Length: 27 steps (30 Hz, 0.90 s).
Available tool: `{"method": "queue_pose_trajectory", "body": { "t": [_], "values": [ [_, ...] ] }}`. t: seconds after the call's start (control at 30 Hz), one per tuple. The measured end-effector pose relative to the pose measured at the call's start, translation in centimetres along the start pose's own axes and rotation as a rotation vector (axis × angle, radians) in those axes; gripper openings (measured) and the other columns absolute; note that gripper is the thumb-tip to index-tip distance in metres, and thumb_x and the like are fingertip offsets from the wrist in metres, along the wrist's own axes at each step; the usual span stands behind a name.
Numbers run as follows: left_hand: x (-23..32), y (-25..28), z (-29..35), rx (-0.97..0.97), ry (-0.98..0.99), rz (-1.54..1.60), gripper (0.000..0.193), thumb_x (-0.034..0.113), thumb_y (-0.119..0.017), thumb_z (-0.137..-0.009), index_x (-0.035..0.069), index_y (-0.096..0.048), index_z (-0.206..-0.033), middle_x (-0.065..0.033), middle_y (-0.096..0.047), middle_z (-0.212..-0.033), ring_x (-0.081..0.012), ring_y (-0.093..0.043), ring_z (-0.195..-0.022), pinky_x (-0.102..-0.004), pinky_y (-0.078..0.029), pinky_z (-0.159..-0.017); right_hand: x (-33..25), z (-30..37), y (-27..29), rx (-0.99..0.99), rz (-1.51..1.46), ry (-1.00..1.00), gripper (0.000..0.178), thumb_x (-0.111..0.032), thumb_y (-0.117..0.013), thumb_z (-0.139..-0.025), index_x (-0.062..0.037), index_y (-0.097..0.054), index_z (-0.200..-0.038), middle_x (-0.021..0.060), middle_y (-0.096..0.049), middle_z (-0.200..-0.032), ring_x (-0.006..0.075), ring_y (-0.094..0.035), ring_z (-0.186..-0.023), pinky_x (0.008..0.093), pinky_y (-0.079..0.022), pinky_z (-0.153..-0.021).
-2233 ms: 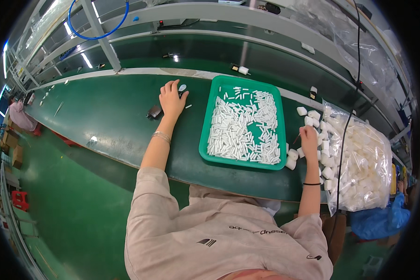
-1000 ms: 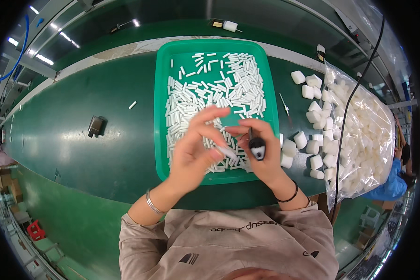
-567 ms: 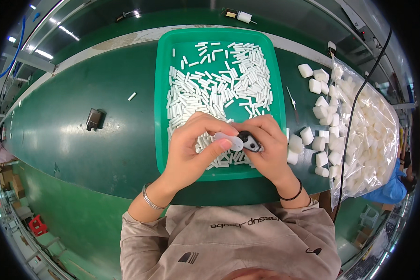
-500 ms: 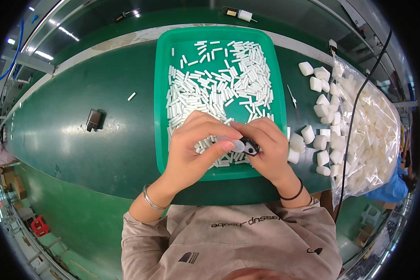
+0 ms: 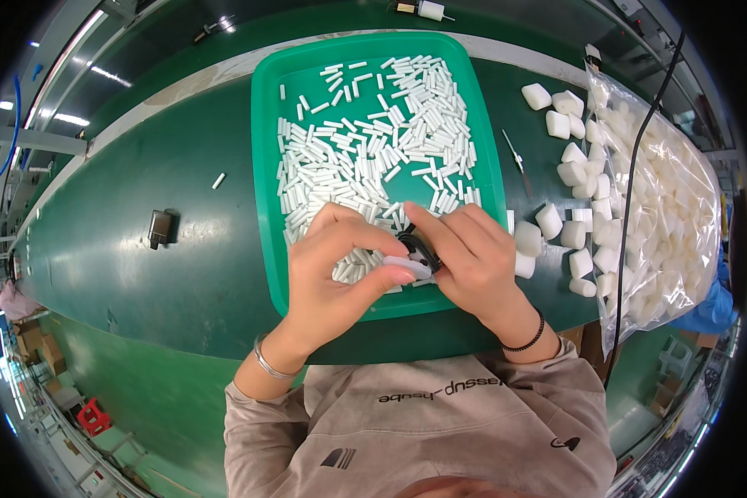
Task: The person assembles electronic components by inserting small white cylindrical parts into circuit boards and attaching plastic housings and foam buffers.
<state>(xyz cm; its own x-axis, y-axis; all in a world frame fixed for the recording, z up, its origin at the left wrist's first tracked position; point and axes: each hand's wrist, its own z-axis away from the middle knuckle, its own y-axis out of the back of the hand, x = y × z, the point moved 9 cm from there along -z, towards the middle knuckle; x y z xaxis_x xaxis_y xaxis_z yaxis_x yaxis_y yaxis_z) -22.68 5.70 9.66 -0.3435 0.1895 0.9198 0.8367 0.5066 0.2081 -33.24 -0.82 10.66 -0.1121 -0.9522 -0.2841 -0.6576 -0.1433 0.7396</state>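
Note:
My left hand (image 5: 328, 267) pinches a translucent whitish plastic piece (image 5: 408, 267) between thumb and fingers. Against it, my right hand (image 5: 478, 261) grips a black part with a curved, ribbed-looking edge (image 5: 421, 246). The two pieces touch or nearly touch; the fingers hide most of both. Both hands are over the near part of a green tray (image 5: 267, 199), which holds many small white cylinders (image 5: 332, 170), loosely piled.
A small dark device (image 5: 160, 228) and a single white cylinder (image 5: 218, 180) lie left of the tray. To its right are a thin pointed tool (image 5: 516, 156), chunky white soft blocks (image 5: 549, 221) and a clear bag (image 5: 676, 183) full of them. A black cable (image 5: 630, 199) hangs across the bag.
The black part has turned between my right fingers and now shows its curved edge. My right index finger has stretched out farther. The whole view has shifted slightly.

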Motion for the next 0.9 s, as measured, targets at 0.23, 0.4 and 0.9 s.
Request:
{"method": "queue_pose_trajectory", "body": {
  "t": [0.23,0.4,0.9],
  "values": [
    [0.5,-0.3,0.1,0.022,-0.057,-0.115,0.023,0.01,-0.077,-0.057,0.006,-0.064,-0.076,-0.002,-0.061,-0.071,-0.0172,-0.048,-0.068,-0.0259,-0.04,-0.061,-0.1,0.2,0.1,0.004,0.006,-0.02,0.041,-0.004,-0.058,-0.055,-0.0017,-0.062,-0.096,0.0009,-0.04,-0.061,0.0149,-0.043,-0.054,0.0253,-0.036,-0.045],
    [0.9,-0.6,0.1,0.014,-0.064,-0.165,0.023,0.012,-0.077,-0.057,0.007,-0.064,-0.075,-0.0017,-0.062,-0.071,-0.0176,-0.047,-0.068,-0.0262,-0.039,-0.061,-0.1,0.3,0.0,-0.014,0.025,-0.022,0.04,-0.004,-0.058,-0.056,-0.0011,-0.061,-0.096,0.0014,-0.04,-0.062,0.0147,-0.043,-0.055,0.0248,-0.036,-0.044],
    [1.1,-0.1,0.0,0.043,-0.099,-0.12,0.018,0.01,-0.072,-0.066,0.006,-0.059,-0.077,-0.005,-0.063,-0.08,-0.0193,-0.051,-0.07,-0.0286,-0.04,-0.065,0.9,-0.2,0.2,-0.096,-0.149,-0.148,0.043,-0.004,-0.06,-0.055,-0.0024,-0.061,-0.098,0.003,-0.045,-0.064,0.0177,-0.047,-0.058,0.0273,-0.04,-0.048]
  ]
}}
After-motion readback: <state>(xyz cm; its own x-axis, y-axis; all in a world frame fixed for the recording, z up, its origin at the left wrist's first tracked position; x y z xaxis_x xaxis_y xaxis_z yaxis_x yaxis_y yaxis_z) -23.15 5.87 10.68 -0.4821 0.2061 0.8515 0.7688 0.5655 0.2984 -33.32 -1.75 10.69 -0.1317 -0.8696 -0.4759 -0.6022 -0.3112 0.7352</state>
